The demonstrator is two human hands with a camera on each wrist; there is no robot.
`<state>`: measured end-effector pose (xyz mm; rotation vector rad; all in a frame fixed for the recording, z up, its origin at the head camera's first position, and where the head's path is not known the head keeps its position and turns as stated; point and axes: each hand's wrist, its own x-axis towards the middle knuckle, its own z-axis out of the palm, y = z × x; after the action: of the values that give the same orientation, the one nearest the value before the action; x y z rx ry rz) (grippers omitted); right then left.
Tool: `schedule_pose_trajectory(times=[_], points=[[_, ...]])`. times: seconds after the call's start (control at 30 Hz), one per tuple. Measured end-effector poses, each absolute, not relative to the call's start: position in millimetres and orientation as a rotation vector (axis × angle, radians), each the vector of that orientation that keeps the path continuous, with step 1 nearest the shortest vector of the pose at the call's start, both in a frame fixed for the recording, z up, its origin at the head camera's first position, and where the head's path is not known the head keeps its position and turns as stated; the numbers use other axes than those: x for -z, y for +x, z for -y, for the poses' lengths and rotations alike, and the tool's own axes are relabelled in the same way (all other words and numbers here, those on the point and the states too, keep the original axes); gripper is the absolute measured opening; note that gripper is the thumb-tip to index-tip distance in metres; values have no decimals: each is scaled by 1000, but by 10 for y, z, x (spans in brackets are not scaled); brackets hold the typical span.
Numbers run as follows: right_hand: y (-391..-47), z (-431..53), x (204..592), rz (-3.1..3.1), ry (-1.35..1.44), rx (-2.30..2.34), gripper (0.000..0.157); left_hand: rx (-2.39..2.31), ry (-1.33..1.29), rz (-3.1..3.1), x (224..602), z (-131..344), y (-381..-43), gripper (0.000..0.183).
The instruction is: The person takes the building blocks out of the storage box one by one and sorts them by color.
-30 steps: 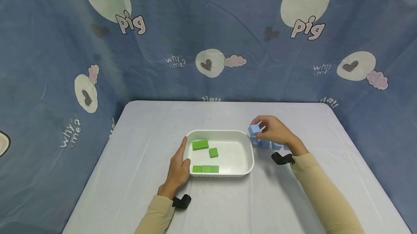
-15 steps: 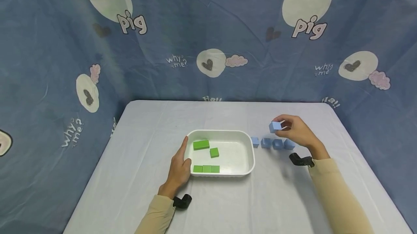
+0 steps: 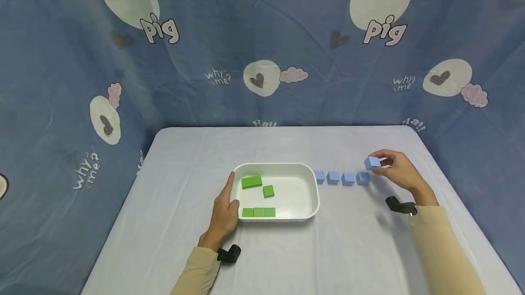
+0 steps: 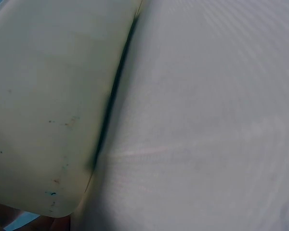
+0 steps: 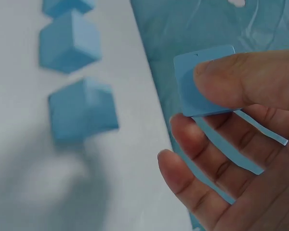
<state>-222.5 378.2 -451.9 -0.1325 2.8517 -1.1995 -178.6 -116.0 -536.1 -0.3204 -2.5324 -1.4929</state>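
Observation:
My right hand [image 3: 398, 171] pinches a blue cube [image 3: 372, 163] between thumb and fingers, held above the table past the right end of a row of blue cubes [image 3: 348, 178]. In the right wrist view the thumb lies flat across one face of the held cube [image 5: 185, 91]. My left hand [image 3: 223, 213] rests against the left wall of a white tray [image 3: 293, 217], its index finger straight along the side and its thumb at the rim. Inside the tray lie several green blocks [image 3: 259, 212]: a row near the front, a single one [image 3: 268, 191] and a longer piece [image 3: 251, 182].
The blue row runs rightward from the tray's right wall, with small gaps between cubes. A white cloth covers the table [image 3: 197, 149]. A blue patterned curtain [image 3: 262, 35] hangs behind and at both sides. The left wrist view shows mostly the tray's outer wall [image 4: 48, 96].
My right hand has carried the blue cube rightward, from above the tray's right end to past the row's far end. The left hand and tray stay put.

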Motion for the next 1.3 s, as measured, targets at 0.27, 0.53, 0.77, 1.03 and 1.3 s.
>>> schedule_pose_trajectory(times=[0.27, 0.53, 0.77, 1.03, 1.3], points=[[-2144, -3948, 4666, -2857, -85, 1171, 36, 1486, -315, 2534, 5376, 1159, -1794, 78], [-2129, -4028, 4787, -2811, 17, 1115, 40, 1497, -312, 2537, 5378, 1157, -1793, 79], [-2124, -4051, 4918, -2786, 16, 1116, 40, 1481, -309, 2535, 5375, 1157, -1792, 79], [-2116, -4033, 5013, -2791, 31, 1092, 38, 1478, -313, 2539, 5374, 1162, -1788, 79], [-2103, -4023, 5034, -2791, 52, 1065, 43, 1479, -308, 2542, 5373, 1159, -1790, 79]])
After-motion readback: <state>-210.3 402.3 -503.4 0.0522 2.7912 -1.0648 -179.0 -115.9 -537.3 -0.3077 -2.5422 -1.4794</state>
